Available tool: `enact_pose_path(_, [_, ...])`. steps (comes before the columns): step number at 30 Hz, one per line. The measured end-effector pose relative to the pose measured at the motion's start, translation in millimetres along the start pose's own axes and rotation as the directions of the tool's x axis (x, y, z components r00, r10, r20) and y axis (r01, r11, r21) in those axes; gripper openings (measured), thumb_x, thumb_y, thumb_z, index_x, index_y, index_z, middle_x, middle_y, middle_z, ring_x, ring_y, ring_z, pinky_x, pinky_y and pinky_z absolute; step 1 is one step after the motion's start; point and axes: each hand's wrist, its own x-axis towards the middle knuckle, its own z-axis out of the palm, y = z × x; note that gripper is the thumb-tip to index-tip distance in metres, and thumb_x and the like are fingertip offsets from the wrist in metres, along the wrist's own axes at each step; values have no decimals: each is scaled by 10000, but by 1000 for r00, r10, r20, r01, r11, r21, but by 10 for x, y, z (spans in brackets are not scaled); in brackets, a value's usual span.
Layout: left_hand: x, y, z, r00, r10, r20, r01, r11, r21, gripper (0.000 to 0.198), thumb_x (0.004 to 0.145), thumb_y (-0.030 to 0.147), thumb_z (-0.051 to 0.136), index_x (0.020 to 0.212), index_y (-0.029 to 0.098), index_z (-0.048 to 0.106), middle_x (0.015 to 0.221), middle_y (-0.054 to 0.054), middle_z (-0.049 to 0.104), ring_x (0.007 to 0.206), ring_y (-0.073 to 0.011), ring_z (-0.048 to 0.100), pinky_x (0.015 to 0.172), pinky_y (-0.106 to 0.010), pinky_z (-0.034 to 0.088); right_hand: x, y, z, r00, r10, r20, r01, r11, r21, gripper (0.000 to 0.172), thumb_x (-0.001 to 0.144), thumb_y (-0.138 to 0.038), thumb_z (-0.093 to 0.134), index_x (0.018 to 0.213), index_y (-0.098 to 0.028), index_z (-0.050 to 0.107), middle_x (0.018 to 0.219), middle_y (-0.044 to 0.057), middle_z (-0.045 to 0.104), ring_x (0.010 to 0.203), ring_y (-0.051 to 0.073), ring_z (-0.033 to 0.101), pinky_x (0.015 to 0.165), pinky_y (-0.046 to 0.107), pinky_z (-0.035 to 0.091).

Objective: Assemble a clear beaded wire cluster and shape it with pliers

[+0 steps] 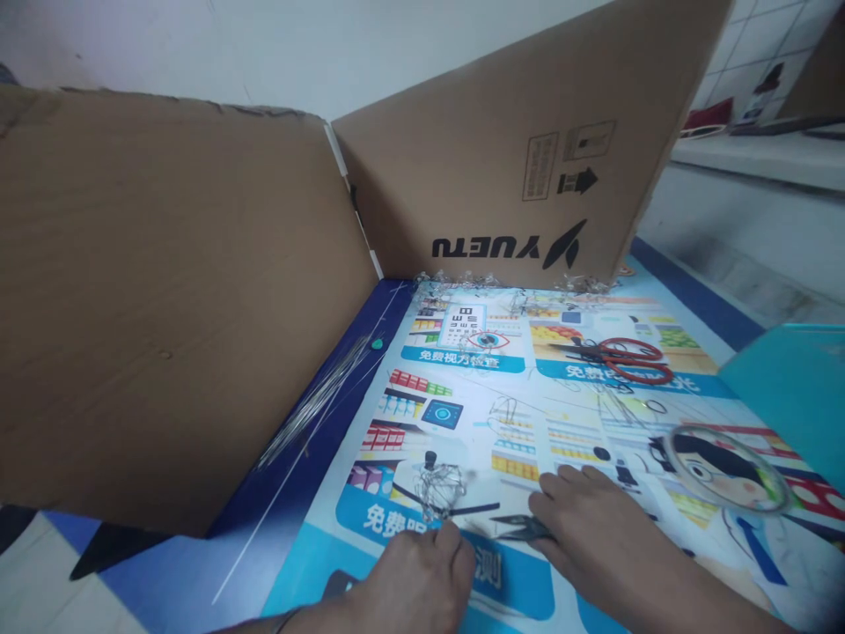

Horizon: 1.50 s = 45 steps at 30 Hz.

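Observation:
My left hand (422,577) is closed at the bottom centre, pinching the lower end of a tangled bundle of thin silvery wire (441,490). To its right, my right hand (584,519) is wrapped round dark pliers (525,528), whose jaws point left toward the wire without touching it. A thin black strip (479,508) lies between the bundle and the pliers. Both hands are just above a printed poster sheet (455,396) that covers the table. The pliers' handles are hidden inside my right hand.
Cardboard panels (165,308) stand at the left and back. Red-handled scissors (634,359), a clear ring (726,431) and loose wires lie on the poster. Straight wires (317,405) lie beside the left panel. A turquoise object (792,396) is at the right edge.

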Motion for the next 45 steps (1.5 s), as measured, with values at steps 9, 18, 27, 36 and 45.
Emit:
enact_pose_path(9, [-6,-194,-113,823,-322,-468,206,937,-283,108,768,73,532,769,180,537,602,-7,546,519,-143,530,497,-248,377,53,-41,-75,995,92,-24,-67,858,509,234,873,-390,469,792,-211,597,845,54,616,810,206,560,691,313,415])
enact_pose_path(18, [150,-150,-198,791,-333,-514,305,942,-141,180,759,92,523,606,186,508,527,0,481,473,-139,456,478,-266,301,34,-356,7,974,137,-178,-2,798,602,264,903,-382,405,766,-209,550,792,30,591,759,171,561,667,270,435])
enact_pose_path(27, [211,18,-183,768,-300,-566,265,953,-146,204,798,99,491,620,184,542,515,-4,478,471,-146,436,482,-279,295,0,-422,95,972,167,-167,-35,800,599,246,881,-320,396,674,-212,472,652,-15,563,597,134,530,539,229,383])
enact_pose_path(36, [134,-8,-127,790,-289,-541,172,951,-257,153,807,101,510,930,161,577,684,-30,623,589,-161,559,557,-285,396,13,-350,124,967,165,-196,-23,817,576,229,900,-303,403,758,-210,556,731,4,626,668,145,581,610,237,435])
enact_pose_path(45, [18,-379,-22,785,-576,-228,389,745,-542,317,726,200,644,1017,183,519,937,-80,608,879,-237,579,722,-343,476,238,26,217,925,26,-379,40,986,164,167,849,-216,472,919,-183,619,799,65,645,741,208,608,640,313,464])
